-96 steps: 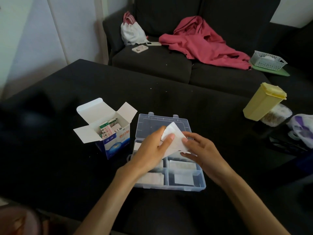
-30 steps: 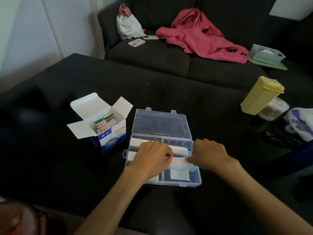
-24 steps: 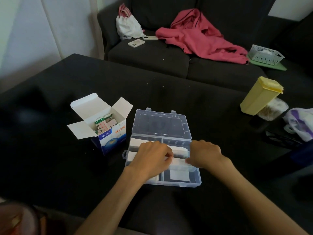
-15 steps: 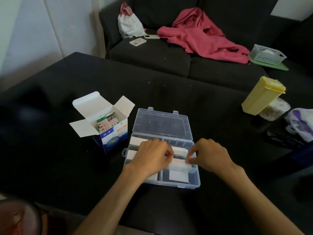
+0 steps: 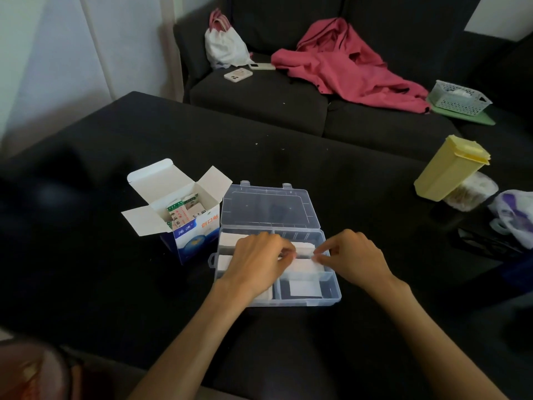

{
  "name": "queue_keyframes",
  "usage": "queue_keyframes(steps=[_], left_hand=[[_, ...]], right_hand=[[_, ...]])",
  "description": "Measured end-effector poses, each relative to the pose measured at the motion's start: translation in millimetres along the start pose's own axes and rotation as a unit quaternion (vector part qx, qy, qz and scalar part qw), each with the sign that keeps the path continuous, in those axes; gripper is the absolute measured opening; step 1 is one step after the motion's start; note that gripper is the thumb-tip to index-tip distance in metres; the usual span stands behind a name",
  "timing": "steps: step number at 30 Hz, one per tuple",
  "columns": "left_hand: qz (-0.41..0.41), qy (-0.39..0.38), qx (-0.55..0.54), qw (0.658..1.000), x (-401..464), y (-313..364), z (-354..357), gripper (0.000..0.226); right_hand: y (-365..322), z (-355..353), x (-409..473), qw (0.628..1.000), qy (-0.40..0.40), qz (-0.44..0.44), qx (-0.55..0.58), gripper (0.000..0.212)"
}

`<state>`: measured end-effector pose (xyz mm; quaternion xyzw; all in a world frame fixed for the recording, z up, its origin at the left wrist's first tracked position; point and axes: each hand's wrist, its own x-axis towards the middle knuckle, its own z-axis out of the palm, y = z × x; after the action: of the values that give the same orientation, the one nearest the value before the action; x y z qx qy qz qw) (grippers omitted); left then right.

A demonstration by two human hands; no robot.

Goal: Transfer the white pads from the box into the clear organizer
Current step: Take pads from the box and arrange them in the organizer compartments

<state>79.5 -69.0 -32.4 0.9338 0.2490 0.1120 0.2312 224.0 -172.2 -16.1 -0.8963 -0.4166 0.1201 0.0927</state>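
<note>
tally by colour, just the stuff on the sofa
Pink: 1, jacket
White: 3, bag with pink handles, phone, mesh basket
Green: 1, mat under the basket
Total: 5; a second pale flat item beside the phone is too unclear to count.

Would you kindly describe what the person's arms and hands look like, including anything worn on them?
Both forearms are bare up to the frame edge, with no sleeves visible. The left hand and the right hand wear no gloves, and no rings, watch or bracelet show on the fingers or wrists.
</note>
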Motion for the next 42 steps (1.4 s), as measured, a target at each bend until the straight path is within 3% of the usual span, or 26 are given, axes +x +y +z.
queue_keyframes(steps=[3, 6, 9, 11, 13, 15, 16, 18, 20, 23, 24, 27, 28, 34, 38, 42], left_hand=[[-0.011, 0.036, -0.029, 0.999, -3, 2, -10, 0.022], [-0.034, 0.17, -0.057, 0.983, -17, 0, -32, 0.023], [-0.116, 0.374, -0.056, 0.918, -37, -17, -68, 0.017], [-0.199, 0.42, -0.003, 0.885, -48, -40, -87, 0.02], [-0.282, 0.379, -0.002, 0.882, -54, -66, -95, 0.04], [-0.345, 0.302, -0.11, 0.882, -54, -88, -97, 0.061], [-0.354, 0.273, -0.21, 0.869, -55, -97, -100, 0.069], [-0.34, 0.237, -0.411, 0.812, -57, -105, -106, 0.078], [-0.333, 0.186, -0.49, 0.784, -63, -108, -114, 0.084], [-0.315, 0.162, -0.489, 0.797, -74, -113, -121, 0.089], [-0.303, 0.16, -0.481, 0.807, -77, -113, -122, 0.078], [-0.302, 0.145, -0.407, 0.85, -81, -107, -120, 0.018], [-0.3, 0.151, -0.382, 0.861, -80, -108, -117, 0.013], [-0.21, 0.296, -0.289, 0.886, -74, -109, -111, 0.044], [-0.16, 0.298, -0.253, 0.906, -71, -112, -108, 0.052], [-0.158, 0.277, -0.245, 0.915, -69, -115, -103, 0.053]], right_hand=[[0, -9, -3, 0.999, 0.012, -0.016, 0.03, 0.013], [-13, -25, -8, 0.995, 0.037, -0.043, 0.077, 0.013], [-51, -40, -8, 0.985, 0.066, -0.102, 0.12, 0.013], [-88, -44, -4, 0.971, 0.087, -0.163, 0.151, 0.018], [-126, -42, 4, 0.959, 0.081, -0.215, 0.166, 0.023], [-159, -37, 14, 0.953, 0.043, -0.256, 0.155, 0.024], [-173, -34, 19, 0.952, 0.017, -0.274, 0.139, 0.024], [-185, -27, 24, 0.954, -0.022, -0.286, 0.086, 0.022], [-185, -19, 19, 0.96, -0.022, -0.274, 0.057, 0.02], [-174, -3, -4, 0.967, 0.012, -0.25, 0.052, 0.02], [-170, 1, -13, 0.969, 0.03, -0.241, 0.051, 0.022], [-165, 6, -31, 0.974, 0.07, -0.21, 0.057, 0.022], [-167, 6, -33, 0.975, 0.068, -0.204, 0.051, 0.022], [-197, -3, -19, 0.974, 0.057, -0.215, -0.03, 0.027], [-207, 5, -4, 0.961, 0.067, -0.236, -0.132, 0.021], [-209, 12, -4, 0.96, 0.042, -0.23, -0.156, 0.029]])
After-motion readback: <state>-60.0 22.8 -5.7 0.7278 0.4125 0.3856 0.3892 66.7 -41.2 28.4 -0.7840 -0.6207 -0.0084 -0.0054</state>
